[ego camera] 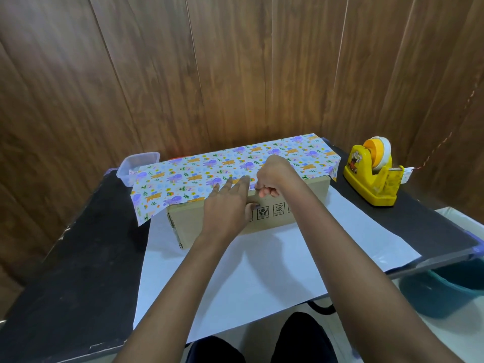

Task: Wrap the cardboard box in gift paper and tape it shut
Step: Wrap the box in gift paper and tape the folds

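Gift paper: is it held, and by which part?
Right hand pinches the gift paper at its near edge atop the cardboard box; left hand presses it flat.

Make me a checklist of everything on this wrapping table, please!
Surface: black table, with the paper's white underside spread on it.
Job's things: gift paper draped over the cardboard box; yellow tape dispenser at right.
Clutter: clear plastic container, back left.
Hands: left hand flat, fingers pressing the paper on the box; right hand curled at the paper's edge, what it pinches is unclear.
Cables: thin red-white cord at right.
Surroundings: wood-panel wall; teal bin below right.
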`<state>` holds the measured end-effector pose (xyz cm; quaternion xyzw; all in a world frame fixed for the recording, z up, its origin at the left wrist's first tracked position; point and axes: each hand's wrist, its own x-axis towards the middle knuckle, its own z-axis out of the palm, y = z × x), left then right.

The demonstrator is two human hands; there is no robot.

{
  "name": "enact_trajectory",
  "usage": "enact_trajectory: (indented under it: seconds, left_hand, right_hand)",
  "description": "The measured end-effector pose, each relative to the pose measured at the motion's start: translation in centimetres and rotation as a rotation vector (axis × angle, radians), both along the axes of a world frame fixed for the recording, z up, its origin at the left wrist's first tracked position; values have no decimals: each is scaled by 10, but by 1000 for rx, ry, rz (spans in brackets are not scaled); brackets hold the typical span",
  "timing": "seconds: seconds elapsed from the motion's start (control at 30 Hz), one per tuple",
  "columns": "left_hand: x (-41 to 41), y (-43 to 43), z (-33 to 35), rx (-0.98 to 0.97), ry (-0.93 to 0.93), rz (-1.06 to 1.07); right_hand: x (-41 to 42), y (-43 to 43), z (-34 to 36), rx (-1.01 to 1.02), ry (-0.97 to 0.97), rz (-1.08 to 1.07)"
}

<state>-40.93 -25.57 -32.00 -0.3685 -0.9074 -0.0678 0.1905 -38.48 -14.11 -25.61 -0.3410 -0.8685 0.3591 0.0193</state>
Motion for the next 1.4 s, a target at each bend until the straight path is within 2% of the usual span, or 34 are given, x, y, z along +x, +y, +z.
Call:
enact_trajectory:
  seconds: [0.13,0.2,0.4,0.7,0.87,1.0,1.07,1.13,1.23,1.4]
  left_hand:
    - [3,-1,2,2,29,-8]
    - [-1,-1,-2,1,37,-28]
    - [-10,-2,-7,-12,48,-122]
    - [-11,4,11,-93,40,-80]
    - [-12,5,14,-173,88,-66]
    - [-12,7,19,-219,112,-112]
    - [-14,12,23,-222,111,-145]
    - [-13,17,25,-212,112,-134]
    - [-7,23,27,-220,144,-84]
    - [-4,22,26,-243,238,-69]
  right_hand:
    - [0,3,2,-17,-102,11]
    - [1,5,-3,-55,-93,-6]
    - [19,9,-14,-82,72,-10]
    - [26,13,-29,-170,238,8]
    - [42,24,-37,-341,343,19]
    - [65,53,-42,-447,557,-68]
    - [76,84,-48,-315,650,-220]
    - [91,119,-57,-45,664,-385]
    - [113,164,-67,283,486,-549]
    - [129,202,-56,357,322,-580]
